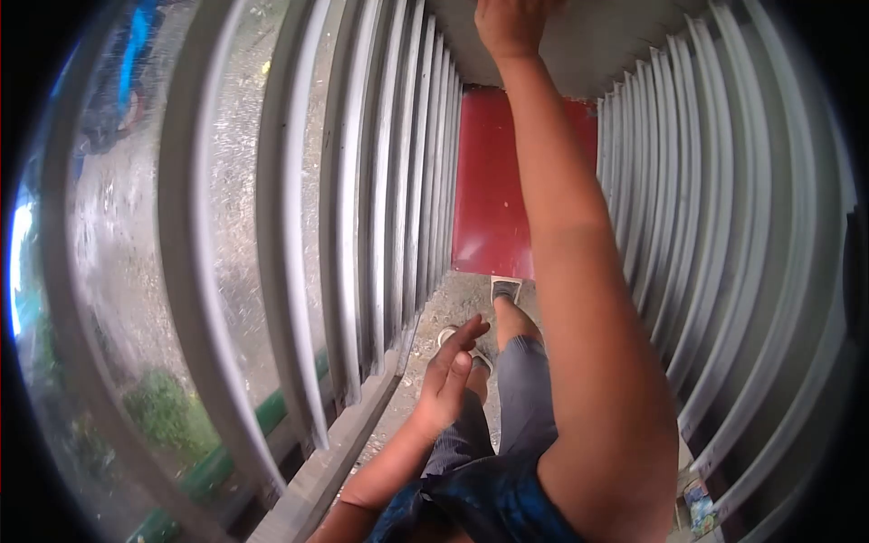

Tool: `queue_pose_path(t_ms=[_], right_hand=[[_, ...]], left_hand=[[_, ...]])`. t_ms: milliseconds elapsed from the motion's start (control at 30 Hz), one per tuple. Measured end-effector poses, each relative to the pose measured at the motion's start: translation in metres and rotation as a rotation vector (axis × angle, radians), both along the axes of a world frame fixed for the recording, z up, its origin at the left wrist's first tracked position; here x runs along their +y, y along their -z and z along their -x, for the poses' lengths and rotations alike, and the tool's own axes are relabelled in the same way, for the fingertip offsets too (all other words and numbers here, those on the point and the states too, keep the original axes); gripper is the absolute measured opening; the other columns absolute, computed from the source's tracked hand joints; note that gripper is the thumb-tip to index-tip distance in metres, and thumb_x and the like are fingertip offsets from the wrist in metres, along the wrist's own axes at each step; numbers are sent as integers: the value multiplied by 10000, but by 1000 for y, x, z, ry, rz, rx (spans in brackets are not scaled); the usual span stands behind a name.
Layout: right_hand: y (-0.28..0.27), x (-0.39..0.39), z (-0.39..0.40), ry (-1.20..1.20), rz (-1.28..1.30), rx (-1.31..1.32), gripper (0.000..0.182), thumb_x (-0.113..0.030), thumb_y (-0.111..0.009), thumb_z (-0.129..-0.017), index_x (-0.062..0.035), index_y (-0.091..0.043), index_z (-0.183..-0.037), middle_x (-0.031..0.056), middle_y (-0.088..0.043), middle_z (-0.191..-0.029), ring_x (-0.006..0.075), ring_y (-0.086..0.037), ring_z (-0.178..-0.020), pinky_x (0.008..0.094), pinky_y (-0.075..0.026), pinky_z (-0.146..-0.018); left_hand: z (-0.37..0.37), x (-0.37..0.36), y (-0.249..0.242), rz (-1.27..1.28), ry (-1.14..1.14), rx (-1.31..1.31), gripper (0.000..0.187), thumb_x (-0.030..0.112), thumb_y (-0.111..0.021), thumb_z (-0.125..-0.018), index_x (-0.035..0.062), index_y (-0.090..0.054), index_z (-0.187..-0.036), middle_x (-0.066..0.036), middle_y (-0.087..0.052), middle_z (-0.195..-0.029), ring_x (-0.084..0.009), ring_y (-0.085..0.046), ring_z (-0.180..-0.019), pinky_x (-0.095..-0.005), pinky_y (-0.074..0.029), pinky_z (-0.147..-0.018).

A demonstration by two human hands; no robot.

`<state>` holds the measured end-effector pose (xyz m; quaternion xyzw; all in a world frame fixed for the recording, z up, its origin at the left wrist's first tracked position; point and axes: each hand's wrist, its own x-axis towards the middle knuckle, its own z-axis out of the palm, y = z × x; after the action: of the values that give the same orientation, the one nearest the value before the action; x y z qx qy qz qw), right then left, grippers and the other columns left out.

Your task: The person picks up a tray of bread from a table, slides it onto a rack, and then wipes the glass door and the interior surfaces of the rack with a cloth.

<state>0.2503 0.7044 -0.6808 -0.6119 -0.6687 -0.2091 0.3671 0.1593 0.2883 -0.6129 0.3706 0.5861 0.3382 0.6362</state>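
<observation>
My right arm stretches up across the view. At the top edge my right hand (pixel 513 29) overlaps a grey flat surface (pixel 588 41); its fingers are mostly cut off by the frame. Below it, behind the forearm, is a smooth red panel (pixel 493 181). My left hand (pixel 448 376) hangs low in front of my legs, fingers stretched out and thumb raised, with nothing in it. It is nearest to the grey slats (pixel 353 208) on the left.
Another row of grey slats (pixel 724 181) curves along the right side. Between the rows, my shoes stand on rough ground (pixel 453 299). A green pipe (pixel 204 475) and a green plant (pixel 167 412) show beyond the left slats. Small colourful wrappers (pixel 699 507) lie at lower right.
</observation>
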Motion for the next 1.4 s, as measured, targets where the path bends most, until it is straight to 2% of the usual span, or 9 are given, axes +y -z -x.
queue_pose_path(t_ms=[333, 367, 467, 633, 700, 867, 1133, 1333, 1400], right_hand=[[147, 23, -14, -84, -321, -500, 556, -356, -305, -908, -281, -76, -1409, -13, 37, -1480, 249, 37, -1359, 521, 34, -1047], [162, 19, -16, -181, -192, -477, 564, -151, -423, -851, -330, -247, -1356, -44, -108, -1457, 193, -103, -1339, 475, -205, -984], [217, 32, -15, -45, -156, -649, 631, -191, -410, -818, -488, -192, -1330, -120, -37, -1465, 159, 21, -1358, 510, -89, -1012], [224, 22, -21, -83, -139, -628, 675, -142, -424, -792, -447, -193, -1348, -112, -38, -1466, 151, 24, -1359, 473, -20, -1037], [222, 12, -25, -103, -219, -670, 584, -177, -435, -829, -326, -237, -1357, -67, -151, -1430, 165, -192, -1279, 422, -79, -1065], [262, -17, -37, -165, 112, -716, 634, -156, -455, -785, -380, -260, -1345, -139, -250, -1394, 100, -176, -1300, 429, -126, -1054], [284, -45, -10, -306, 617, -515, 429, -181, -386, -852, -245, -416, -1275, -97, -325, -1370, 98, -270, -1265, 449, -157, -1047], [262, -44, -30, -163, 749, -27, 317, -204, -381, -874, -203, -566, -1131, -8, -504, -1239, 174, -434, -1172, 424, -249, -997], [233, -41, -50, -69, 886, 507, 259, -220, -456, -853, -154, -606, -1054, 53, -565, -1046, 221, -501, -1029, 405, -369, -867]], left_hand=[[-10, 12, 43, 36, -43, -107, 617, 438, -353, -909, -29, -321, -1310, -187, -449, -1250, -251, -402, -1171, -344, -258, -993], [-10, 13, 44, 45, -51, -112, 614, 437, -353, -909, -26, -320, -1311, -185, -447, -1253, -254, -397, -1180, -344, -256, -996], [-11, 13, 51, 66, -51, -107, 608, 437, -351, -911, -19, -320, -1312, -184, -446, -1259, -260, -390, -1193, -348, -256, -999], [-18, 18, 60, 118, -45, -116, 603, 443, -348, -911, -8, -328, -1310, -187, -449, -1261, -268, -397, -1191, -355, -264, -997], [-18, 20, 61, 110, -49, -121, 599, 442, -347, -911, -9, -336, -1306, -187, -448, -1262, -266, -399, -1188, -355, -261, -1000], [-11, 19, 60, 124, -66, -120, 594, 436, -353, -911, -7, -335, -1307, -185, -439, -1271, -266, -387, -1201, -357, -255, -1005], [-15, 18, 71, 209, -60, -158, 585, 418, -366, -912, -11, -331, -1308, -193, -433, -1271, -270, -374, -1210, -359, -238, -1017], [-11, 25, 60, 188, -77, -48, 697, 544, -306, -888, -14, -343, -1304, -182, -480, -1212, -253, -439, -1145, -362, -302, -981], [-8, 23, 55, 179, -76, -39, 679, 531, -302, -895, -11, -346, -1302, -175, -478, -1218, -248, -440, -1141, -361, -306, -976]])
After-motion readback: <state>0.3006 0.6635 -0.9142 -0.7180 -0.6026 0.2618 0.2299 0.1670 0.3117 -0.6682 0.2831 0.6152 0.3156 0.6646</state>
